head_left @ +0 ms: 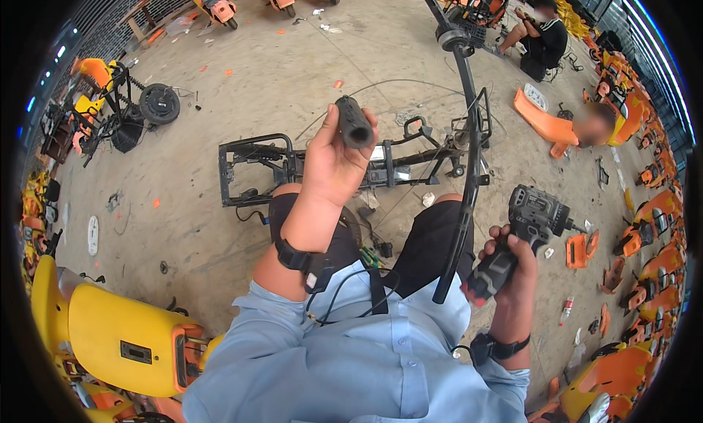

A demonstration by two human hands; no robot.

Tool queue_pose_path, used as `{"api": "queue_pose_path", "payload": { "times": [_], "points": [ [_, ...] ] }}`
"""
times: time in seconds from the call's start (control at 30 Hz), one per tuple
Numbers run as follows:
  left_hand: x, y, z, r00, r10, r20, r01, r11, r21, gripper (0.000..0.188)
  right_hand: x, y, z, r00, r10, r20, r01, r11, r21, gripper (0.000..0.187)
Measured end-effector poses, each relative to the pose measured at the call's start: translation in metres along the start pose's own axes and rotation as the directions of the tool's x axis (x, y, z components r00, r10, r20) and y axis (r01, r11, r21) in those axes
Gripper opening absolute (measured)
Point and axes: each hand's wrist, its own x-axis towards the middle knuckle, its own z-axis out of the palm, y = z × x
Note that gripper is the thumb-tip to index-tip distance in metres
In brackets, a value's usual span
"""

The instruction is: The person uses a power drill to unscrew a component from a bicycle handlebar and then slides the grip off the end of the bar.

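Note:
Raised in front of me, my left hand (338,159) is closed around a black ribbed handlebar grip (354,124), whose hollow end faces me. My right hand (517,266) wraps the handle of a grey and black cordless drill (538,212), its bit pointing right. Between the two hands a bent black handlebar (472,141) runs from the far side down toward my lap; neither hand touches it. A black scooter frame (256,159) lies on the floor beyond my knees, partly hidden behind my left arm.
A yellow scooter body (121,335) stands close at the left. Orange panels (576,251) and a bottle (567,310) lie at the right, near rows of orange scooter parts (652,218). A person (545,39) crouches at the far right. A partly dismantled scooter (121,105) stands far left.

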Motion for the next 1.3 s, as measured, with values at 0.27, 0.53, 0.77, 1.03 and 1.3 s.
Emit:
{"api": "queue_pose_path", "payload": {
  "times": [0.27, 0.53, 0.77, 1.03, 1.3],
  "points": [
    [0.014, -0.028, -0.075, 0.9, 0.395, 0.186, -0.38, 0.498, 0.78, 0.058, 0.061, 0.055, -0.097, 0.892, 0.404, -0.204, -0.438, 0.883, -0.17, 0.024],
    [0.013, -0.043, -0.114, 0.796, 0.368, 0.48, -0.47, -0.123, 0.874, 0.048, 0.105, 0.083, -0.079, 0.903, 0.419, -0.092, -0.42, 0.82, -0.389, 0.037],
    [0.007, -0.037, -0.146, 0.926, 0.249, 0.284, -0.302, 0.036, 0.953, 0.047, 0.15, 0.11, -0.034, 0.863, 0.44, -0.25, -0.501, 0.671, -0.547, 0.034],
    [0.004, -0.027, -0.163, 0.944, 0.178, 0.276, -0.239, -0.203, 0.95, 0.041, 0.171, 0.162, -0.032, 0.878, 0.468, 0.099, -0.456, 0.882, -0.12, 0.035],
    [0.01, -0.023, -0.178, 0.98, 0.132, -0.15, 0.0, 0.751, 0.66, 0.039, 0.173, 0.18, -0.048, 0.899, 0.438, 0.005, -0.413, 0.853, -0.319, 0.031]
  ]
}}
